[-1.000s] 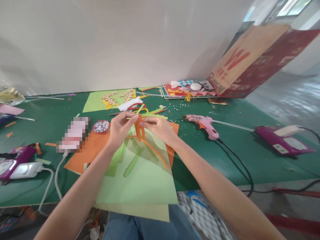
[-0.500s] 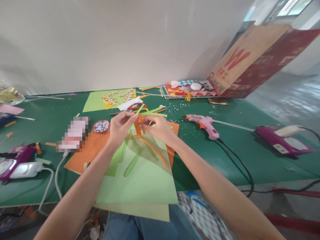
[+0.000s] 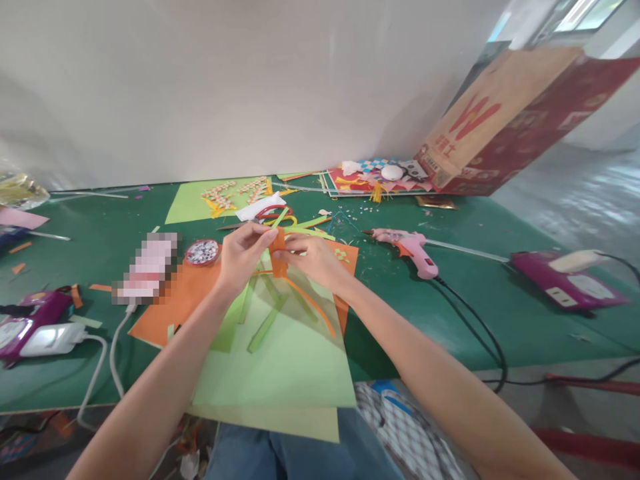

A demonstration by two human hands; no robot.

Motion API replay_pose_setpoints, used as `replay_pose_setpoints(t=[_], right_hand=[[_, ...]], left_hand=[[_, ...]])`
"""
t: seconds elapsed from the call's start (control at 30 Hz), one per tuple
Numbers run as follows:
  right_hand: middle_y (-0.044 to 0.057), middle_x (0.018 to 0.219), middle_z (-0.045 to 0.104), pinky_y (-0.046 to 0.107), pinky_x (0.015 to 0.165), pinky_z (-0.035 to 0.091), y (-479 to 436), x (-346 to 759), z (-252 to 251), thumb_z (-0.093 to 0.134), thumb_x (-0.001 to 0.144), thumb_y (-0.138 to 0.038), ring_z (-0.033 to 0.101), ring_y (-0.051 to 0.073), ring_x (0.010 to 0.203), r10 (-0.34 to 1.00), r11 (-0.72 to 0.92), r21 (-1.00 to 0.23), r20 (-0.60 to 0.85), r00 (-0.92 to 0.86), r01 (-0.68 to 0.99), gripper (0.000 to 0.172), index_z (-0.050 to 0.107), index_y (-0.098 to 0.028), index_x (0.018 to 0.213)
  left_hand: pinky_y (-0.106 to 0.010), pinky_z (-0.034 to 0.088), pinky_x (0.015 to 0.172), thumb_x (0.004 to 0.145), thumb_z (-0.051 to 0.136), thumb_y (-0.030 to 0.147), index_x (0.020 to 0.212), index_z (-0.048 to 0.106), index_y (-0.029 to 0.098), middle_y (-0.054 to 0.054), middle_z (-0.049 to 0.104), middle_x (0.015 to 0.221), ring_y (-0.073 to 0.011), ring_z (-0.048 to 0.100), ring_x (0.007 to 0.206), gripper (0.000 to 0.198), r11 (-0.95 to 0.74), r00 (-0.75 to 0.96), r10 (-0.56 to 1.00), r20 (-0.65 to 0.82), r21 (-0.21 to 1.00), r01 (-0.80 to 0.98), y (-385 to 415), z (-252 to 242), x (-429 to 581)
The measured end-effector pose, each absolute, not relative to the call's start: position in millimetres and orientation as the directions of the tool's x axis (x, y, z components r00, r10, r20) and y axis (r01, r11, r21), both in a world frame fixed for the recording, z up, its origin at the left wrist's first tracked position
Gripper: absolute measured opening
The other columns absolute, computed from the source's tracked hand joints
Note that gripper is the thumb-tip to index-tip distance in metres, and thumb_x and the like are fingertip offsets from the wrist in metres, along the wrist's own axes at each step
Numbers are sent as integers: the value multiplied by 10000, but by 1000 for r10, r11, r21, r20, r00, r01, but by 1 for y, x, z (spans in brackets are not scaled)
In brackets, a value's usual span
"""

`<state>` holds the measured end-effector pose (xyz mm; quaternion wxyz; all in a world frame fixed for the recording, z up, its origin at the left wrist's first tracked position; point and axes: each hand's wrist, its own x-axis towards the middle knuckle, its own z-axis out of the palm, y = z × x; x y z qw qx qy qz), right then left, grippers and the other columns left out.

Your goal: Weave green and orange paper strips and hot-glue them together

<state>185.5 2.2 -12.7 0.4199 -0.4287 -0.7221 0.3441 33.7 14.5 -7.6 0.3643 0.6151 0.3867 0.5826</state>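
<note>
My left hand [image 3: 243, 253] pinches an orange paper strip piece [image 3: 279, 261] at its upper left, above the light green sheets [image 3: 295, 373]. From the other side my right hand [image 3: 315, 259] has its thumb and fingers closed on the same piece. A light green strip end [image 3: 280, 219] pokes up beside the left fingertips. Below the hands, a long orange strip [image 3: 315, 303] curves down to the right. Loose green strips [image 3: 267, 327] lie on the sheet. How the strips join is hidden by the fingers.
Scissors [image 3: 293, 219] lie behind the hands. A pink glue gun [image 3: 407, 248] rests to the right, its cable running off the table edge. On the left are a red-rimmed dish [image 3: 202, 253], a blurred-out phone [image 3: 150, 267] and a purple power strip [image 3: 37, 320]. A paper bag [image 3: 500, 127] stands back right.
The orange piece has turned between my fingers and now shows a broader flat face. My right hand has shifted slightly left; my left hand stays nearly still.
</note>
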Motion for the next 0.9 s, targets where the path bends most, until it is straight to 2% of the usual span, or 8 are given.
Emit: replay_pose_setpoints(t=[0.33,0.53,0.67,0.77,0.9], right_hand=[[-36,564,387,273,581,286,2,187,-10,559,789,-557,370,105,580,913,365,-878,274,-301,309,488,435,-188,494],[-6,642,553,281,634,353,0,187,-9,568,771,-579,484,129,643,928,290,-912,194,-318,290,436,582,-184,585],[10,738,652,302,722,419,-2,188,-5,643,743,-505,572,161,754,945,250,-927,169,-281,281,319,643,-203,642],[17,793,689,309,732,455,0,189,-3,716,681,-445,603,163,775,972,170,-969,135,-192,179,244,679,-208,727],[31,831,687,301,685,474,3,189,-6,761,605,-451,605,152,764,981,171,-985,172,-94,-21,331,693,-209,820]], left_hand=[[-243,468,613,697,743,460,714,701,180,-33,665,728,-146,587,688,284,-385,84,921,381,922,33,15,-10,32],[-238,438,557,659,771,456,642,696,177,-13,630,628,-134,566,611,290,-365,125,925,358,931,30,14,-10,33],[-251,435,562,677,756,457,629,700,174,-14,620,606,-136,562,591,293,-365,120,926,359,930,36,14,-8,33],[-255,443,585,670,763,444,638,705,174,-18,643,637,-139,572,614,278,-379,96,922,375,925,31,14,-7,33],[-252,426,556,661,766,447,608,683,180,-4,623,613,-131,552,589,284,-377,100,923,372,925,37,15,-7,33]])
